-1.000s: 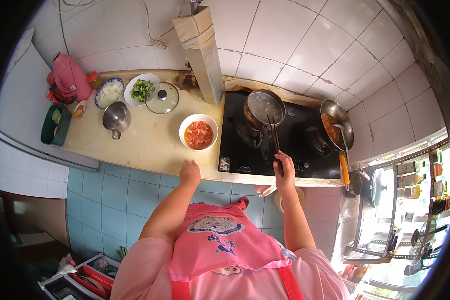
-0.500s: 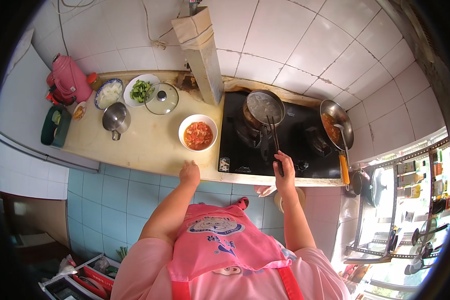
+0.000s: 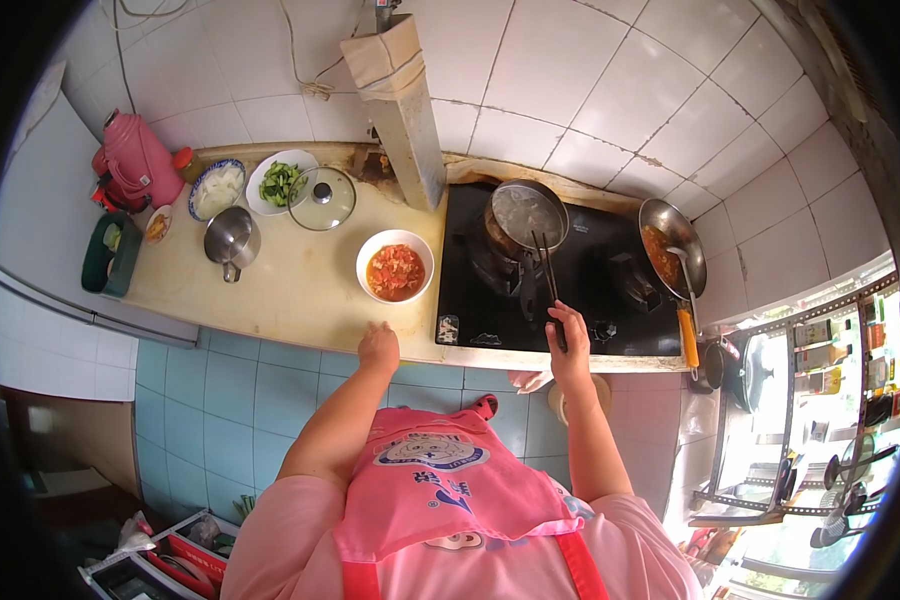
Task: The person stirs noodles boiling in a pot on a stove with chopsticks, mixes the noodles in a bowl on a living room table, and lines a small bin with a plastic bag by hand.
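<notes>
Dark chopsticks (image 3: 547, 275) are held in my right hand (image 3: 570, 342), their tips at the near rim of a pot (image 3: 527, 215) of bubbling liquid on the black cooktop (image 3: 470, 318). Closed and resting on the counter's front edge, my left hand (image 3: 379, 347) is just below a white bowl (image 3: 395, 267) of red chopped food in liquid. Whether its fingers hold anything is hidden. To the right, a wok (image 3: 673, 250) contains red sauce and a ladle, its orange handle toward me.
Left of the bowl lie a glass lid (image 3: 322, 198), a plate of cut greens (image 3: 283, 181), a plate of pale slices (image 3: 217, 188), a metal pot (image 3: 233, 238), a pink thermos (image 3: 142, 160) and a green container (image 3: 111, 252). A boxed pipe (image 3: 405, 115) rises behind the counter.
The whole view has shifted very slightly. My hands, the chopsticks and the dishes keep nearly the same places, and the liquid in the pot still bubbles.
</notes>
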Action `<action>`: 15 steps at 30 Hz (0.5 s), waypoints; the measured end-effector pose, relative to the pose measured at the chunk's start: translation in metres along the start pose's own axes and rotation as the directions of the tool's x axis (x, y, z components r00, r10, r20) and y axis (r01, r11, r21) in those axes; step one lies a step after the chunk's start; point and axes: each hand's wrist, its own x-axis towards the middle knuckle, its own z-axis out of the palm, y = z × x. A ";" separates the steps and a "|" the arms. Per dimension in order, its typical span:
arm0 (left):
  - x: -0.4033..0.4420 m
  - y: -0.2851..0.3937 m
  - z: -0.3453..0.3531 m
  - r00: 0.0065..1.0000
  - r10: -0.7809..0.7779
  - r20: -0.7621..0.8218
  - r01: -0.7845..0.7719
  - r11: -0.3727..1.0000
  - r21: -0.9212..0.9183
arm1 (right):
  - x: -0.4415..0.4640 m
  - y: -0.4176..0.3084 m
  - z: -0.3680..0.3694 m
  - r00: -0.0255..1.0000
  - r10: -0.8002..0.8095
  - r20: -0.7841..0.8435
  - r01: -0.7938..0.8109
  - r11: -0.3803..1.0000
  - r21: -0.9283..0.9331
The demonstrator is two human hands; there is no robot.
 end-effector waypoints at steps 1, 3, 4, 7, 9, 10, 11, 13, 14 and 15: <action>0.000 0.000 0.000 1.000 0.003 0.002 -0.003 1.000 -0.001 | 0.000 0.000 0.000 1.000 0.002 0.001 -0.002 1.000 0.002; -0.001 0.000 -0.002 1.000 0.006 0.003 -0.006 1.000 -0.001 | 0.000 0.000 0.000 1.000 0.000 0.001 0.000 1.000 0.002; -0.001 0.001 -0.003 1.000 0.002 0.005 -0.002 1.000 0.002 | 0.001 -0.001 0.000 1.000 -0.002 0.001 0.002 1.000 0.002; 0.001 0.001 0.000 1.000 -0.015 0.004 0.015 1.000 -0.007 | 0.000 0.001 0.000 1.000 -0.001 0.001 0.001 1.000 0.000; 0.000 0.001 -0.002 1.000 -0.027 0.002 0.027 0.999 -0.018 | 0.000 0.000 0.000 1.000 -0.001 0.000 0.001 1.000 0.001; 0.000 0.001 -0.002 1.000 -0.020 0.013 0.020 1.000 -0.008 | 0.000 0.000 0.000 1.000 -0.001 -0.002 0.001 1.000 0.002; -0.002 0.002 -0.008 1.000 -0.012 0.024 0.012 1.000 0.002 | 0.000 0.000 0.000 1.000 -0.001 -0.002 0.001 1.000 0.002; -0.008 0.005 -0.018 0.999 -0.008 0.045 0.008 1.000 0.011 | 0.000 0.001 0.001 1.000 -0.006 -0.002 0.006 1.000 -0.003; -0.009 0.006 -0.021 0.998 -0.005 0.066 0.004 1.000 0.020 | 0.000 0.001 0.001 1.000 -0.006 -0.003 0.006 1.000 -0.003; -0.009 0.006 -0.020 0.998 -0.005 0.066 0.004 1.000 0.020 | 0.000 0.000 0.000 1.000 -0.005 -0.003 0.005 1.000 -0.005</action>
